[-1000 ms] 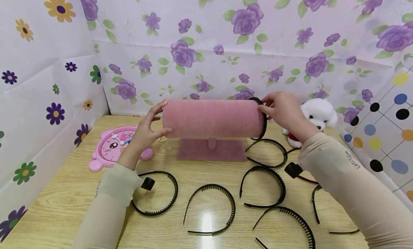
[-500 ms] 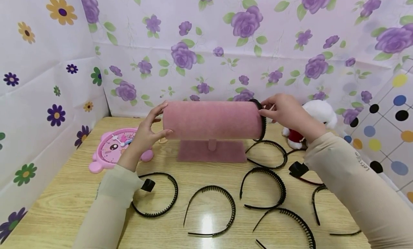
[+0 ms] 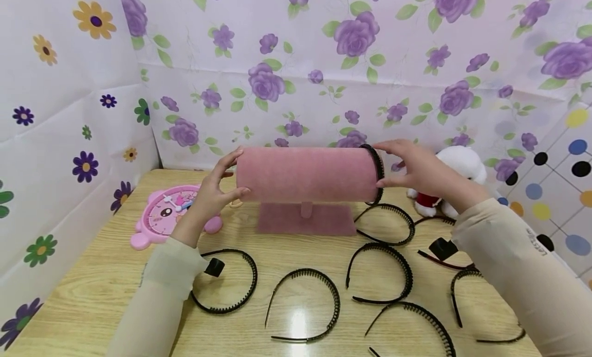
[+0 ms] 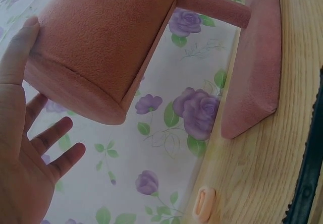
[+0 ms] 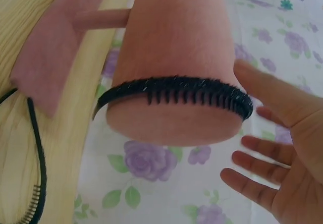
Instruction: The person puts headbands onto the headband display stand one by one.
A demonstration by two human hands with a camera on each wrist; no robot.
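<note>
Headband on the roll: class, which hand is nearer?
Right: the right hand is beside the headband, at one end of the roll; the left hand is at the opposite end.

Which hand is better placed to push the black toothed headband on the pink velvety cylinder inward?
Probably the right hand: it is beside the headband, while the left hand touches the cylinder at the opposite end.

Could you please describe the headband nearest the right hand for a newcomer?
Find the raised pink roll. At the end by the right hand is a black toothed headband; unlike the headbands lying on the table, it sits around the roll.
</note>
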